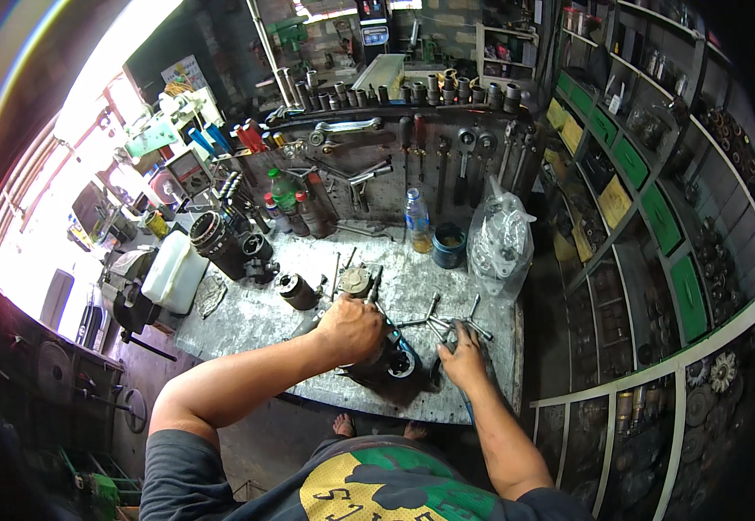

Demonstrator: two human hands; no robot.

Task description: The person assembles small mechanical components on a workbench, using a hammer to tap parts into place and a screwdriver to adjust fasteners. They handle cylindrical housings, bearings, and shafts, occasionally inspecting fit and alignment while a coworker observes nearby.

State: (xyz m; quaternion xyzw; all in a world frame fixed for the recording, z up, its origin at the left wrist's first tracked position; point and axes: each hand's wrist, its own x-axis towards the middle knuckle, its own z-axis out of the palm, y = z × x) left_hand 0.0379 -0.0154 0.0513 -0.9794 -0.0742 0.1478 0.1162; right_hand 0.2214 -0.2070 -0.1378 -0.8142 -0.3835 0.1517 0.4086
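Two hands are positioned near the front edge of the bench (238, 314). Left hand (351, 330): fingers curled beside the dark metal housing (388, 360), located at that edge; any grip is hidden. Right hand (463, 354): fingers partly spread at the T-handle wrenches (436, 319), toward the right edge; hold cannot be determined. Caution: uneven pressure may tip the housing; a careless sweep may knock wrenches off the right edge.

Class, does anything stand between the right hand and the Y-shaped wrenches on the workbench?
Nothing visible does: the right hand is right at the Y-shaped wrenches on the workbench; whether it touches them is hard to tell.
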